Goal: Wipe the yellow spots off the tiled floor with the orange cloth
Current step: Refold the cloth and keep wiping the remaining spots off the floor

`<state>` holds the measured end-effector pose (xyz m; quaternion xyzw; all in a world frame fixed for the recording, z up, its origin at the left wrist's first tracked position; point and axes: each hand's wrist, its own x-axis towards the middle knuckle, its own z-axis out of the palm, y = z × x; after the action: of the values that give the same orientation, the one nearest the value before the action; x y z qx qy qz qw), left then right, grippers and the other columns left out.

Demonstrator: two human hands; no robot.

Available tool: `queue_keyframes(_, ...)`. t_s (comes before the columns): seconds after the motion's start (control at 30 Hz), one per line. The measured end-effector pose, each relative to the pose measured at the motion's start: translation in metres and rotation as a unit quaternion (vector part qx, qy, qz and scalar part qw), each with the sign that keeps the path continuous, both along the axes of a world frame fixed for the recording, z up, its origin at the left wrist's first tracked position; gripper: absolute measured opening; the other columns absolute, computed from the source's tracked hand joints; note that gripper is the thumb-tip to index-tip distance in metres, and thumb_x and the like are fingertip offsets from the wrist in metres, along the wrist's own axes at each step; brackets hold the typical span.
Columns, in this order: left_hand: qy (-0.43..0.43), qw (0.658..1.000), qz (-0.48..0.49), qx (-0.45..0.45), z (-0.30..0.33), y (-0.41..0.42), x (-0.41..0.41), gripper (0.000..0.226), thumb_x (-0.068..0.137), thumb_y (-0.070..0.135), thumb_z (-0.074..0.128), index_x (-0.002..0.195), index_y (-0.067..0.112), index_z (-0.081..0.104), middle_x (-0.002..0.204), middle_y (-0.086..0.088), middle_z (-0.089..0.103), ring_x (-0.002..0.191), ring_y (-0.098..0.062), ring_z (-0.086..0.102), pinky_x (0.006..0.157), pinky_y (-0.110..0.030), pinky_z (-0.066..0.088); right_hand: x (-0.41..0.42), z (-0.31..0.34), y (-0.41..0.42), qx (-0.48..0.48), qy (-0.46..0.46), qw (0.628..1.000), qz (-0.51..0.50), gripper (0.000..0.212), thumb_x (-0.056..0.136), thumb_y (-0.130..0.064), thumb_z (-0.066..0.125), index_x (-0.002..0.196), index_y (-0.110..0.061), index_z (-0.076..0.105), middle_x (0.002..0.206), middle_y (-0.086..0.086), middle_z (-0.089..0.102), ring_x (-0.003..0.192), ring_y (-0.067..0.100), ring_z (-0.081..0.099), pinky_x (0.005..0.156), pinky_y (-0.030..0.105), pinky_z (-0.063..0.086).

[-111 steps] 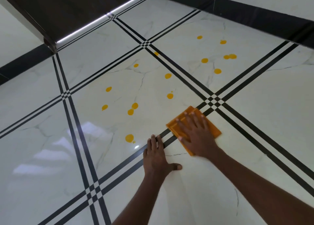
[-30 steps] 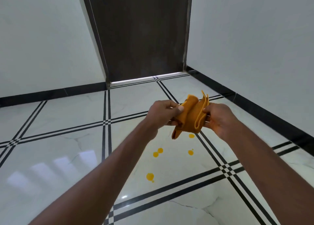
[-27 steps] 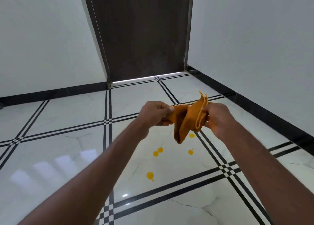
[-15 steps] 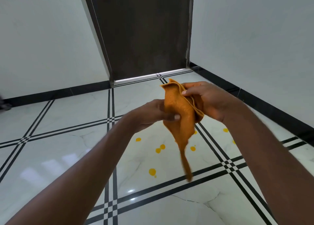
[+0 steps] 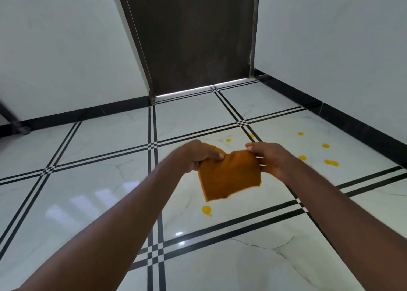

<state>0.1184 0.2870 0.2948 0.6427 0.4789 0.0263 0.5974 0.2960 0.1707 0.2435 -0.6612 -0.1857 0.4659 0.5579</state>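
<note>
Since half a second earlier, the orange cloth had been drawn out from a hanging bunch into a flat folded panel, held in the air above the tiled floor. The left hand pinched its left top corner, the right hand its right. Yellow spots lay on the tiles beneath and toward the right wall's black skirting.

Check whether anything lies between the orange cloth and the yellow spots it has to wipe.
Nothing visible does. The left hand and right hand hold the orange cloth in the air over the tiled floor; the nearest yellow spot lies just below it on bare tile, others to the right.
</note>
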Motion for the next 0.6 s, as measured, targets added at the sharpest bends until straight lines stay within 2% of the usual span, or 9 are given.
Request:
queue_keyframes(0.17,0.002,0.999,0.028,0.036,-0.014,0.022,-0.011,0.080,0.081,0.018,0.082,0.146,0.008,0.038,0.143,-0.014,0.051,0.129,-0.038,0.052,0.102,-0.051,0.048,-0.010,0.000,0.005,0.008,-0.098,0.995,0.013,0.029,0.095,-0.014,0.070,0.123,-0.017,0.071,0.118,0.010,0.069,0.100,0.025,0.067,0.078,0.035,0.056)
queue_keyframes(0.3,-0.018,0.992,0.053,0.110,-0.023,0.040,-0.016,0.075,0.077,0.023,0.086,0.138,0.004,0.045,0.133,-0.015,0.056,0.114,-0.034,0.059,0.090,-0.044,0.056,-0.010,-0.001,0.006,0.030,-0.144,0.989,0.005,0.024,0.090,-0.015,0.076,0.114,-0.013,0.075,0.115,0.011,0.072,0.105,0.028,0.069,0.078,0.030,0.058)
queue_keyframes(0.37,-0.023,0.991,0.028,0.126,-0.030,0.049,-0.019,0.077,0.076,0.025,0.086,0.141,0.009,0.047,0.132,-0.012,0.057,0.109,-0.031,0.060,0.087,-0.042,0.058,-0.010,-0.004,0.009,0.022,-0.196,0.980,-0.009,0.019,0.086,-0.014,0.079,0.105,-0.013,0.078,0.107,0.010,0.075,0.104,0.027,0.070,0.081,0.031,0.060)
queue_keyframes(0.43,-0.014,0.990,-0.024,0.135,-0.035,0.057,-0.022,0.067,0.078,0.027,0.084,0.137,0.015,0.056,0.130,-0.008,0.059,0.111,-0.029,0.060,0.082,-0.037,0.058,-0.012,-0.009,0.014,-0.003,-0.293,0.956,-0.016,0.012,0.083,-0.017,0.083,0.093,-0.020,0.078,0.097,0.005,0.076,0.098,0.023,0.072,0.085,0.036,0.061)
queue_keyframes(0.5,0.016,0.986,-0.084,0.146,-0.038,0.062,-0.023,0.049,0.081,0.028,0.082,0.125,0.019,0.065,0.124,-0.005,0.063,0.114,-0.029,0.063,0.077,-0.031,0.059,-0.014,-0.012,0.020,-0.022,-0.385,0.923,-0.007,0.011,0.080,-0.020,0.085,0.089,-0.023,0.078,0.090,0.002,0.076,0.092,0.019,0.072,0.086,0.038,0.060)
queue_keyframes(0.6,0.084,0.975,-0.155,0.136,-0.044,0.068,-0.023,0.041,0.087,0.028,0.076,0.125,0.017,0.066,0.122,-0.005,0.064,0.113,-0.028,0.063,0.084,-0.034,0.059,-0.020,-0.016,0.031,-0.038,-0.473,0.880,0.017,0.013,0.080,-0.023,0.085,0.091,-0.020,0.078,0.083,-0.001,0.072,0.085,0.018,0.068,0.075,0.029,0.053)
